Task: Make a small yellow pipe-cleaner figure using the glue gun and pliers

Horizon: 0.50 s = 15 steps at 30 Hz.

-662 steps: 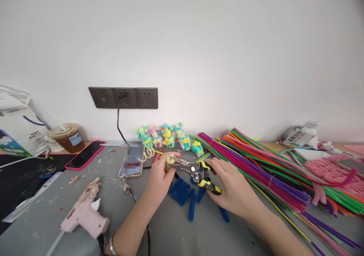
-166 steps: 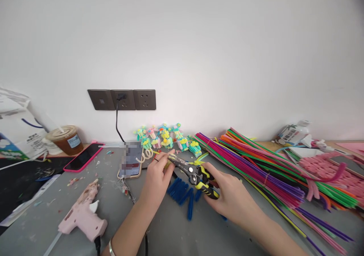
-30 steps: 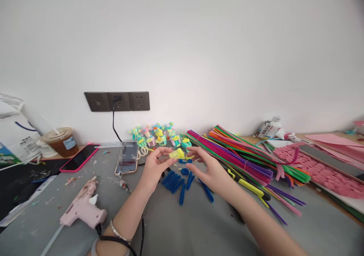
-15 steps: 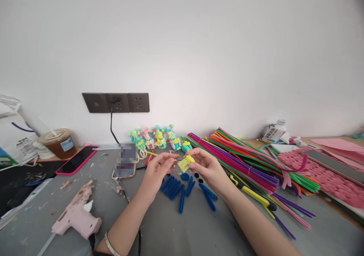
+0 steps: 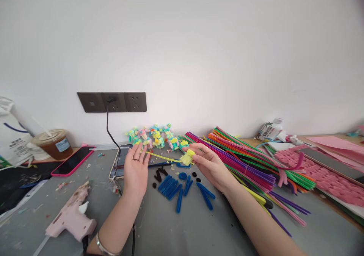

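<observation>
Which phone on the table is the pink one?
The pink phone lies at the far left, near the drink cup. The other phone, right by the left hand, has a pale beige case.

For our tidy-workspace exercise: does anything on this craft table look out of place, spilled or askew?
The pink glue gun lies tipped on its side on the grey table, with small coloured trimmings scattered beyond it. The iced drink stands upright; nothing looks spilled.
</observation>
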Each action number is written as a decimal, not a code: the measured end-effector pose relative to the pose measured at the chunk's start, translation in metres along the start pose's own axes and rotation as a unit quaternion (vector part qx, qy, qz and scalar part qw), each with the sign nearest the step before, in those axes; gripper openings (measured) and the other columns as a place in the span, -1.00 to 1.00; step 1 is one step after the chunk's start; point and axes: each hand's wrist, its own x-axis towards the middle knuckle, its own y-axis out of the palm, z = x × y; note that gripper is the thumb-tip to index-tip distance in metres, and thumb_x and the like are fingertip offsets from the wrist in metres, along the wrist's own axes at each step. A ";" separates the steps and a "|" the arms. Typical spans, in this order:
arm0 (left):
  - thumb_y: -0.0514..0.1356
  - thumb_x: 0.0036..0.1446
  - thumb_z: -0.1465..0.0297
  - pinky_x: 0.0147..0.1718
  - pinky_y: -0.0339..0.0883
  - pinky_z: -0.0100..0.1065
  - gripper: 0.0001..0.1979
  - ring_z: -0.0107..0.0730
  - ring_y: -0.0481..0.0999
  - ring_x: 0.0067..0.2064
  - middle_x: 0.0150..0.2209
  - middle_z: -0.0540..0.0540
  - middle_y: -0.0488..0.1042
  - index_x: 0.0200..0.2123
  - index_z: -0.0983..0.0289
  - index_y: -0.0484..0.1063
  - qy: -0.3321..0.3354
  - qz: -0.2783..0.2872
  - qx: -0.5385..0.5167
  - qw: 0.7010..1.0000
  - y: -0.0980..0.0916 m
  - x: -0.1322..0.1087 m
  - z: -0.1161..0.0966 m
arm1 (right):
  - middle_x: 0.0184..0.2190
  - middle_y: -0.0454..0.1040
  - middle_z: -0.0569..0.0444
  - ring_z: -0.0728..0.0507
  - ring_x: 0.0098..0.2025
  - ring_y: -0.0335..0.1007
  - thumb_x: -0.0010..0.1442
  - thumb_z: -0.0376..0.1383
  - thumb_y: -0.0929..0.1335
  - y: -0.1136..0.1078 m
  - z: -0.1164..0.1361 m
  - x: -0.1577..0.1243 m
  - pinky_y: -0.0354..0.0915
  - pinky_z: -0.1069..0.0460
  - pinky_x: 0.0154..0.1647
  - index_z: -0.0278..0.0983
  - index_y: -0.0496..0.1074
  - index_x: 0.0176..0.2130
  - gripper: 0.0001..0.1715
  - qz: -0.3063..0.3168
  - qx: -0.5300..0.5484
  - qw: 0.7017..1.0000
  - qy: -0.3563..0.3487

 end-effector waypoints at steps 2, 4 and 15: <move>0.10 0.27 0.27 0.17 0.26 -0.18 -0.76 -0.22 0.39 0.22 0.25 0.14 0.35 -0.07 0.17 0.47 0.012 0.042 0.042 0.998 -0.001 -0.002 0.002 | -0.11 0.59 0.04 -0.09 -0.16 0.44 0.10 -0.24 0.49 0.001 0.000 -0.001 0.28 0.01 -0.15 -0.16 0.46 -0.11 -0.67 0.018 -0.009 1.000 0.006; 0.20 0.19 0.27 0.14 0.26 -0.17 -0.74 -0.16 0.43 0.18 0.18 0.18 0.43 -0.07 0.18 0.49 0.005 0.118 0.111 0.987 -0.002 -0.005 0.006 | -0.08 0.58 0.01 -0.12 -0.11 0.45 0.12 -0.25 0.48 0.002 -0.001 -0.002 0.30 -0.02 -0.10 -0.15 0.44 -0.06 -0.64 0.042 -0.021 0.999 0.010; 0.27 0.07 0.02 -0.65 0.17 -0.51 -0.58 -0.57 0.33 -0.62 -0.54 0.03 0.48 -0.40 0.31 0.44 -0.189 0.340 0.283 0.877 0.002 -0.032 0.017 | 0.05 0.51 -0.04 -0.15 -0.01 0.44 0.22 -0.26 0.42 0.002 -0.002 -0.006 0.27 -0.14 0.08 -0.10 0.25 0.17 -0.44 0.117 -0.049 0.992 0.006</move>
